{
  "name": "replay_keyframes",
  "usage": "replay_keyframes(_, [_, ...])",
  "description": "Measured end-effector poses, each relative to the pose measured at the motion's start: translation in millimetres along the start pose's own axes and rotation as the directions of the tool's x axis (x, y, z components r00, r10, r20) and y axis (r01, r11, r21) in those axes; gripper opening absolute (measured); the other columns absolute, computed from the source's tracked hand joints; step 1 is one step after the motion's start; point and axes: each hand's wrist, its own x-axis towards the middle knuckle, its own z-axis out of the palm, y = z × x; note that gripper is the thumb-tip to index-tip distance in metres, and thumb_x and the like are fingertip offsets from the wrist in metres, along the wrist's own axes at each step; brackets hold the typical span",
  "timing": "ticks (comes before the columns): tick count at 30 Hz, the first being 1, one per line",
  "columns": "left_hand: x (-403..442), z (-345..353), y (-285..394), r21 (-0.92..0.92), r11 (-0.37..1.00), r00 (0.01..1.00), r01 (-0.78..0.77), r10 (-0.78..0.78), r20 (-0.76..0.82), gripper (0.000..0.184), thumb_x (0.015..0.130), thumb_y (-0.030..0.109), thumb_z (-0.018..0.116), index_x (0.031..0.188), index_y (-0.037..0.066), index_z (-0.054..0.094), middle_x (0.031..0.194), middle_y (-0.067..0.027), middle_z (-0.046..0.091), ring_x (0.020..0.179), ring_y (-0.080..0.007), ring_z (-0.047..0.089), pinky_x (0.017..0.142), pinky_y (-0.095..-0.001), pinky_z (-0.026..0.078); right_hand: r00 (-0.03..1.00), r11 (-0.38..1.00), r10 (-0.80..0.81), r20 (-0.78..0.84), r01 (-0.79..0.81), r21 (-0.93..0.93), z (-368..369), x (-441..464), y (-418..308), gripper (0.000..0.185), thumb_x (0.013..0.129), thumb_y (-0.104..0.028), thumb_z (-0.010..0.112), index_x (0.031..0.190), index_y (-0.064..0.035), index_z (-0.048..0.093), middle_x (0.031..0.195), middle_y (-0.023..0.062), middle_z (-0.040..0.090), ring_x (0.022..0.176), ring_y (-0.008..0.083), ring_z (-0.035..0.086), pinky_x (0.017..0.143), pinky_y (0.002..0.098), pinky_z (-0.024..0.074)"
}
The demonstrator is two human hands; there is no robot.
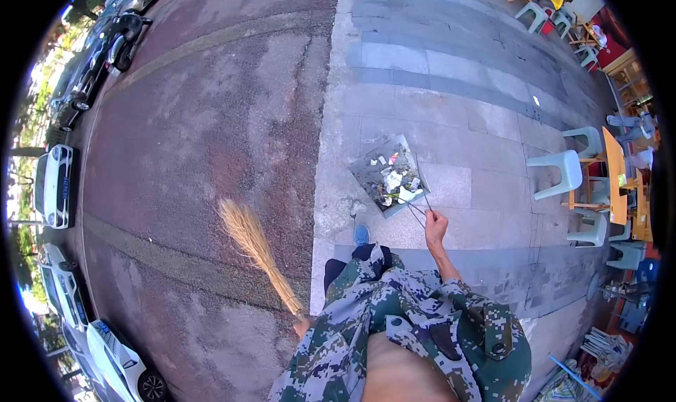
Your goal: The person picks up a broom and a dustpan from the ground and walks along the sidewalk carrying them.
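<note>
Holding a straw broom [260, 257] in the left hand [303, 326], low beside the body, with the bristles fanned out forward and left above the dark roadway [183, 141]. Seems closed around the bound end, though too small and too near the sleeve [331, 324] to tell how each finger sits. Gripping the wire handle [416, 207] of a dustpan [394, 212] in the right hand [436, 226], with the fingers curled in and pressed together around the wire. Has the dustpan in front, just right of the roadway edge, over the pale paving [451, 141] and a little beyond the blue shoe [361, 234]; cannot tell whether resting on the ground or raised slightly.

Shows a good deal already gathered: dark bits, white paper and a few coloured scraps, all litter [392, 181] spread across the dustpan. Looks well along, to judge by that load, but not complete. Leaves a white scrap [536, 101] outside, on the paving at far right, well apart from both broom and dustpan, towards the stools [560, 173] and the wooden table [615, 164]. Shows also a pale speck [150, 240] on the roadway at left, towards the parked cars [55, 185], too small to identify.
</note>
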Motion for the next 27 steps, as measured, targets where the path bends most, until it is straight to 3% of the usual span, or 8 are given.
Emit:
replay_keyframes(2, [-1.0, -2.7, 7.1, 0.055, 0.998, 0.997, -0.042, 0.038, 0.06, 0.016, 0.064, 0.01, 0.057, 0.063, -0.006, 0.056, 0.052, -0.0134, 0.053, 0.042, -0.0219, 0.053, 0.039, -0.0338, 0.04, 0.995, 0.993, 0.047, -0.091, -0.057, -0.107, -3.8, -13.3, 12.8, 0.03, 0.074, -0.022, 0.053, 0.061, 0.0049, 0.054, 0.045, 0.0109, 0.042, 0.043, 0.0128, 0.038, 0.044, 0.0345, 0.0295])
replay_keyframes(9, [11.4, -13.0, 16.7, 0.167, 0.974, 0.977, -0.153, 0.123, 0.176, 0.02, 0.063, 0.015, 0.059, 0.067, -0.004, 0.059, 0.056, -0.0148, 0.056, 0.047, -0.0228, 0.056, 0.045, -0.0344, 0.043, 0.972, 0.995, 0.101, -0.214, -0.104, -0.003, -40.0, -13.7, 26.4, 0.028, 0.072, -0.017, 0.053, 0.058, 0.0071, 0.05, 0.044, 0.0076, 0.037, 0.044, 0.0109, 0.035, 0.043, 0.0313, 0.0286])
replay_keyframes(15, [31.8, 51.6, -31.9, 0.191, 0.93, 0.938, -0.315, 0.273, 0.214, 0.024, 0.062, 0.019, 0.06, 0.07, -0.003, 0.062, 0.06, -0.016, 0.059, 0.052, -0.0236, 0.059, 0.05, -0.035, 0.046, 0.977, 0.988, 0.153, -0.151, -0.149, 0.033, -77.1, 3.4, 32.1, 0.027, 0.072, -0.016, 0.053, 0.058, 0.0078, 0.053, 0.043, 0.0024, 0.037, 0.045, 0.0088, 0.035, 0.042, 0.0298, 0.0278])
replay_keyframes(17, [27.8, 70.3, -23.4, 0.169, 0.918, 0.924, -0.358, 0.321, 0.209, 0.025, 0.062, 0.021, 0.06, 0.071, -0.003, 0.063, 0.061, -0.0164, 0.059, 0.054, -0.0238, 0.06, 0.052, -0.0352, 0.046, 0.985, 0.99, 0.14, -0.098, -0.14, 0.007, -67.5, 23.5, 39.1, 0.027, 0.072, -0.016, 0.053, 0.059, 0.0076, 0.054, 0.043, 0.0026, 0.037, 0.045, 0.0089, 0.036, 0.042, 0.0297, 0.0278])
replay_keyframes(21, [-1.1, 60.0, 95.0, 0.01, 0.964, 0.915, -0.267, 0.25, 0.317, 0.027, 0.058, 0.021, 0.064, 0.072, -0.003, 0.062, 0.065, -0.0175, 0.06, 0.063, -0.0271, 0.061, 0.057, -0.0364, 0.047, 0.997, 0.994, -0.009, -0.077, 0.0, -0.111, -43.9, 70.5, 32.4, 0.029, 0.071, -0.02, 0.052, 0.063, 0.0071, 0.056, 0.045, 0.0081, 0.045, 0.044, 0.0129, 0.041, 0.044, 0.0328, 0.0323])
replay_keyframes(23, [-1.6, 58.9, 115.7, 0.137, 0.941, 0.884, -0.31, 0.232, 0.406, 0.029, 0.055, 0.019, 0.066, 0.071, -0.004, 0.062, 0.065, -0.018, 0.06, 0.065, -0.029, 0.061, 0.059, -0.0367, 0.047, 0.994, 0.986, -0.005, -0.105, -0.012, -0.166, -50.6, 67.0, 33.0, 0.029, 0.071, -0.021, 0.051, 0.064, 0.0065, 0.057, 0.047, 0.0106, 0.048, 0.044, 0.0155, 0.044, 0.045, 0.0344, 0.0343])
replay_keyframes(25, [4.5, 59.7, 113.5, 0.2, 0.918, 0.88, -0.344, 0.241, 0.409, 0.027, 0.057, 0.022, 0.064, 0.071, -0.002, 0.062, 0.065, -0.017, 0.06, 0.063, -0.0278, 0.061, 0.059, -0.0368, 0.047, 0.993, 0.95, 0.004, -0.117, -0.04, -0.308, -56.2, 58.7, 33.2, 0.028, 0.071, -0.022, 0.051, 0.069, 0.004, 0.06, 0.055, 0.0154, 0.055, 0.049, 0.0226, 0.052, 0.05, 0.0369, 0.039])
replay_keyframes(27, [-7.0, 49.8, 103.5, 0.237, 0.913, 0.886, -0.331, 0.214, 0.411, 0.026, 0.058, 0.023, 0.062, 0.069, 0.0, 0.062, 0.065, -0.0175, 0.06, 0.063, -0.0274, 0.061, 0.059, -0.0389, 0.046, 0.996, 0.947, 0.021, -0.085, -0.047, -0.316, -62.2, 51.5, 33.7, 0.027, 0.071, -0.023, 0.05, 0.07, 0.0029, 0.06, 0.058, 0.0158, 0.056, 0.053, 0.0244, 0.055, 0.052, 0.0368, 0.0404])
